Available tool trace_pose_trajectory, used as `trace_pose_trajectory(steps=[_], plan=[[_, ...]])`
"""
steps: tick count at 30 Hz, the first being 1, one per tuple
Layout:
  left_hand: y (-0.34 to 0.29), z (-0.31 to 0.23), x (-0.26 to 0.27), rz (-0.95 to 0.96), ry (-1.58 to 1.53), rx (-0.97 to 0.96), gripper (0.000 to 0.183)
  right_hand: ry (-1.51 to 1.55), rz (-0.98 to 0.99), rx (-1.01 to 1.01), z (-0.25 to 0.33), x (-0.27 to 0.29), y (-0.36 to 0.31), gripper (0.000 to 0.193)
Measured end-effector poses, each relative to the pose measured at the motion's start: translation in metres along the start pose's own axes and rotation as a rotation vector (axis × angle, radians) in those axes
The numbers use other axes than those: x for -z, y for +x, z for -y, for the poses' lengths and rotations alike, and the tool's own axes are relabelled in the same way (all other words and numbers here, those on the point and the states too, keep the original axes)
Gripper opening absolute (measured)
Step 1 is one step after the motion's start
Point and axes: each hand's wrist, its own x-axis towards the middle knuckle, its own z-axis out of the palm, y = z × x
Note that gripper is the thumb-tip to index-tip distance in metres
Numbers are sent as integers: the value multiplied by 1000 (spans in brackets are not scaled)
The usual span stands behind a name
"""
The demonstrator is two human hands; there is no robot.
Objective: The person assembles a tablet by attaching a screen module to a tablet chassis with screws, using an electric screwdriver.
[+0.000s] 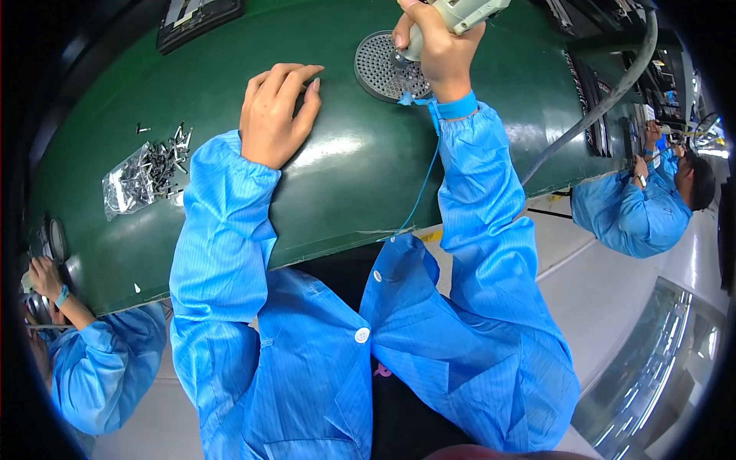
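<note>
My right hand (445, 50) is wrapped round a pale grey electric screwdriver (468, 11), whose dark tip end points down at a round grey tray full of small holes (376, 65). Small shiny bits, apparently screws, lie on the tray's right part by the tip. My left hand (277, 111) rests palm down on the green tabletop (330, 192), fingers apart and holding nothing, left of the tray. A blue wrist strap (458, 106) circles my right wrist, and its thin cord hangs toward the table's near edge.
At the left, a clear plastic bag (129, 184) lies beside a pile of small black and silver parts (165, 162). A dark frame-like device (198, 21) sits at the far left. A thick grey cable (606, 100) arcs past my right arm. Blue-clad co-workers (636, 207) sit on both sides.
</note>
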Motion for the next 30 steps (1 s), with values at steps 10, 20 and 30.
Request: trace_pose_trajectory(steps=[10, 20, 30], plan=[[153, 57, -101, -25, -209, 400, 48, -83, -169, 160, 39, 35, 17, 13], [288, 69, -240, 573, 128, 854, 119, -89, -275, 118, 36, 60, 22, 11], [284, 183, -219, -206, -479, 584, 81, 122, -147, 45, 32, 35, 18, 13]])
